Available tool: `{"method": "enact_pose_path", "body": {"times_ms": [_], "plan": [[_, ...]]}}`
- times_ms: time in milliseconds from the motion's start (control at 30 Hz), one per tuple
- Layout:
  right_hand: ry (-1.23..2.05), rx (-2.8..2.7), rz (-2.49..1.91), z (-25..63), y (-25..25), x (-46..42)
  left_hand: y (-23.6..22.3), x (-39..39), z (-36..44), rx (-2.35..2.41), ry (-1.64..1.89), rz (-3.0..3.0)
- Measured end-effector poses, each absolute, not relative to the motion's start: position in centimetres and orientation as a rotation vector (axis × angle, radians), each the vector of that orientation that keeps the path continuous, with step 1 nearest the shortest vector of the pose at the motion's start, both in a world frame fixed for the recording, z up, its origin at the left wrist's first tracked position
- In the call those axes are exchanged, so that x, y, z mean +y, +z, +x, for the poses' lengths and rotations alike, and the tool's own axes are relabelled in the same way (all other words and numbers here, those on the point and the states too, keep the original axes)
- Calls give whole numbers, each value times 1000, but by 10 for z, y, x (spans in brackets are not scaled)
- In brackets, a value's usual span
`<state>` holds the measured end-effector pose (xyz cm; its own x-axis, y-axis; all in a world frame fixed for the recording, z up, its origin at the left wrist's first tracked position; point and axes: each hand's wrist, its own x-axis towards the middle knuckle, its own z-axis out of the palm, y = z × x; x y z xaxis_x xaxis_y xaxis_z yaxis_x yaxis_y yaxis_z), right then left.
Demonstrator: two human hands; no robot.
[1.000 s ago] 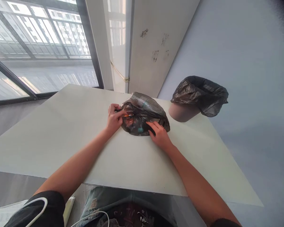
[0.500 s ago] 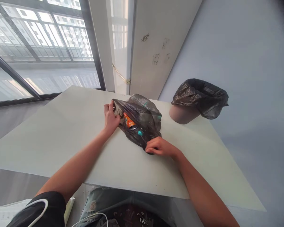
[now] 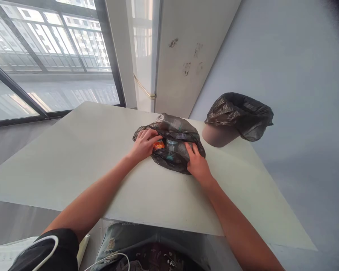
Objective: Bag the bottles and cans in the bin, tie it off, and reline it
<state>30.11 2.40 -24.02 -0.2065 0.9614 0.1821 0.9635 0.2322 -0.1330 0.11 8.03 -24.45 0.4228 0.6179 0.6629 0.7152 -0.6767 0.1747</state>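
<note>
A dark, half-transparent plastic bag [image 3: 173, 130] lies on the pale table [image 3: 73, 158], bulging with rubbish; an orange can [image 3: 158, 145] and a clear bottle with a teal cap [image 3: 171, 147] show through it. My left hand [image 3: 144, 145] grips the bag's left side, fingers curled around the plastic by the orange can. My right hand [image 3: 197, 162] presses on the bag's right front edge, fingers bent onto the plastic. Both forearms reach in from the near edge of the table.
A pink bin lined with a dark bag [image 3: 237, 114] stands beyond the table's far right corner. A large window [image 3: 45, 60] fills the left, and a white pillar with stains [image 3: 183, 52] rises behind the table. The floor on the right is grey-blue.
My right hand moved from the bag's stretched front corner back up onto its right side. The bag went from pulled out long to bunched into a rounder heap. My left hand shifted right, over the can.
</note>
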Motion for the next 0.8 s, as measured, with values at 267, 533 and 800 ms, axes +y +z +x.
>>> {"method": "enact_pose_path", "body": {"times_ms": [267, 533, 800], "plan": [[-11, -2478, -1067, 288, -234, 21, -240, 79, -1, -1138, -706, -2733], [738, -2577, -525, 277, -240, 3, -234, 74, -1, -1155, -684, -2790], [430, -2035, -1155, 281, -239, 18, -225, 70, 1, -1189, -999, -2768]]}}
